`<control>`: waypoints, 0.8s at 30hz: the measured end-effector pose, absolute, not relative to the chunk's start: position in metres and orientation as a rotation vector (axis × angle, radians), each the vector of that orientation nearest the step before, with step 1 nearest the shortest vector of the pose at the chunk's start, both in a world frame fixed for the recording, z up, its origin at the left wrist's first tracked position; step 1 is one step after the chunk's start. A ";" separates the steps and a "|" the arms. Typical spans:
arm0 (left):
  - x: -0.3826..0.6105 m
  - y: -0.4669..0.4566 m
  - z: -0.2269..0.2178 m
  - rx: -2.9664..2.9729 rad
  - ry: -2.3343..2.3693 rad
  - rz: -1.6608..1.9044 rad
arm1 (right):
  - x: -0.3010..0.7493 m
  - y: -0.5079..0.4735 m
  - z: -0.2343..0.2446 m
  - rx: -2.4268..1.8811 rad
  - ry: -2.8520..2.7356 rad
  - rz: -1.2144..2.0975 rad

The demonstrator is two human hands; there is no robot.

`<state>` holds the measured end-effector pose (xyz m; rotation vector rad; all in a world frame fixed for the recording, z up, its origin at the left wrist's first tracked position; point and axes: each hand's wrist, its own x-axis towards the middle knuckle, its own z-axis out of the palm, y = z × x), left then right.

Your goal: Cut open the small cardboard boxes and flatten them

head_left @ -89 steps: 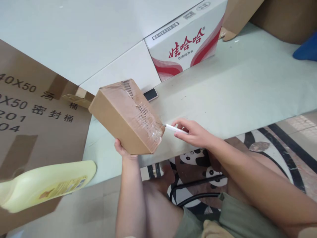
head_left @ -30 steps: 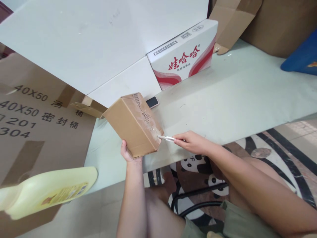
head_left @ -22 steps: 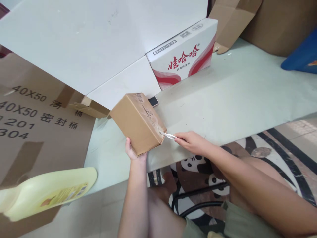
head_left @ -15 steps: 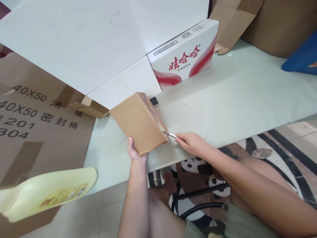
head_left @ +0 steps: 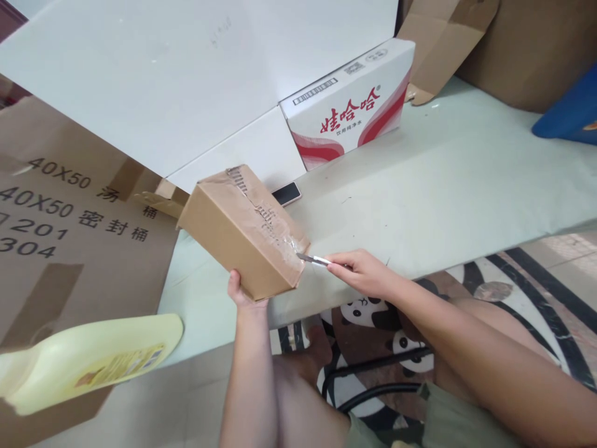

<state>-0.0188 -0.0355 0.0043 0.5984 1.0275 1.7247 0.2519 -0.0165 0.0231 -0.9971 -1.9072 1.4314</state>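
Note:
A brown cardboard box is tilted above the table, its taped, printed side facing up and to the right. My left hand grips the box's lower corner, thumb on the near face and the other fingers hidden beneath. In my right hand is a utility knife with a white and dark handle. The knife's tip touches, or lies very close to, the clear tape near the box's right end.
A phone lies on the pale-covered table behind the box. A white and red carton and a large white panel stand at the back. Left are a printed carton and a yellow bottle; a blue object is far right.
My left hand has rolled the box and moved slightly left, so its taped side now shows more fully. The knife has shifted a little left, and more of the phone is visible.

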 end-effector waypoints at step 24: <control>-0.021 -0.033 0.006 0.570 1.086 1.690 | 0.266 0.001 -0.003 -1.352 -1.998 0.821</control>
